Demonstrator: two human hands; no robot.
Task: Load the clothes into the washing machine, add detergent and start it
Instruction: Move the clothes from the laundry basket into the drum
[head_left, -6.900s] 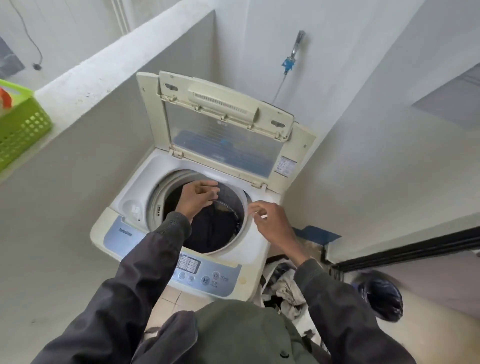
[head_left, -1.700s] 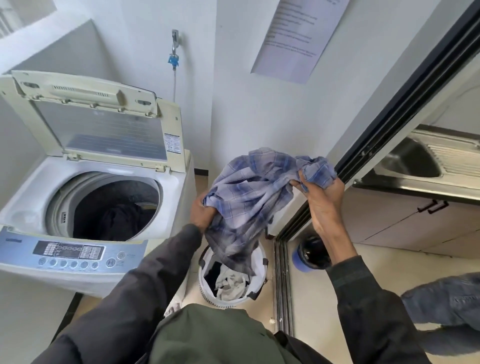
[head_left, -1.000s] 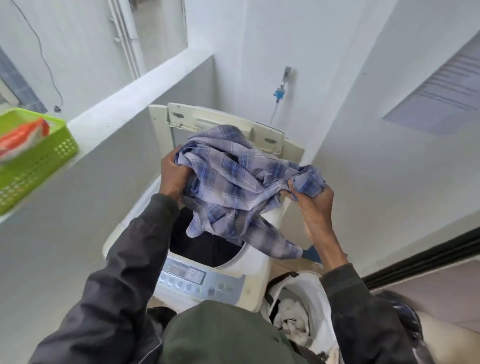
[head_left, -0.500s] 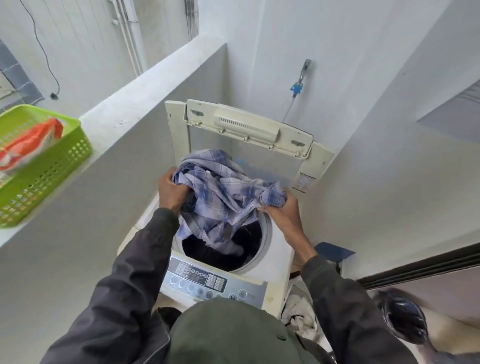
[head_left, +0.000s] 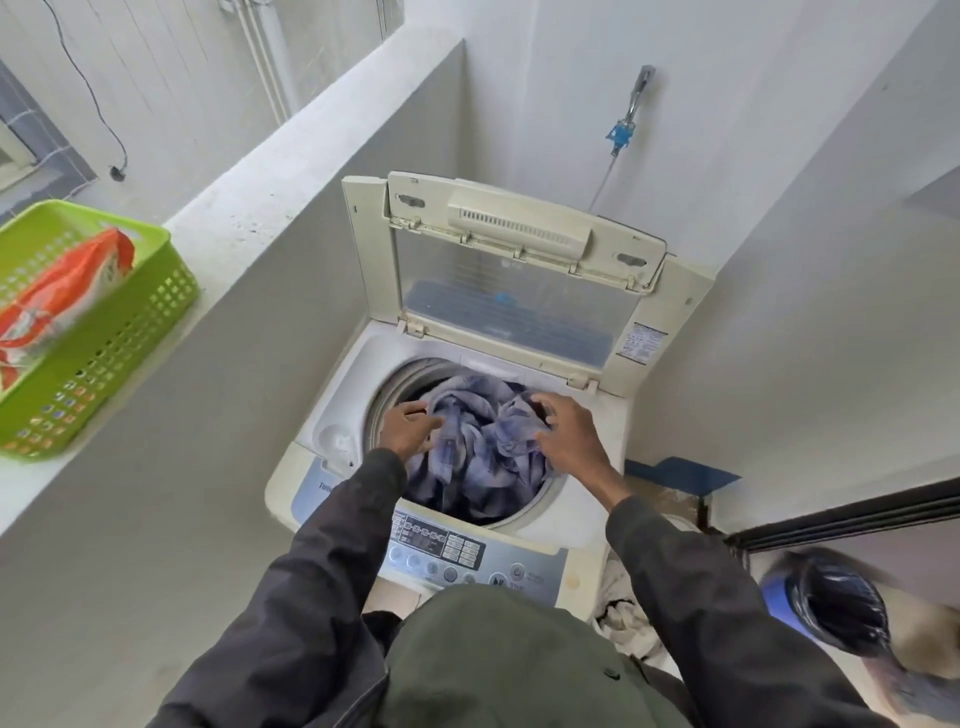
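Pretty sure this is a laundry nook at someone's home, balcony or utility corner. A top-load washer (head_left: 587, 499) is jammed into a plastered corner with its lid (head_left: 519, 291) up, and there's a tap (head_left: 636, 98) on the wall behind it. A green basket (head_left: 104, 353) sits on the ledge (head_left: 291, 156) holding an orange pack (head_left: 62, 291), maybe detergent, too blurry to read. Laundry (head_left: 628, 618) is heaped on the floor beside the washer, with a sliding-door track (head_left: 841, 514) on the right.
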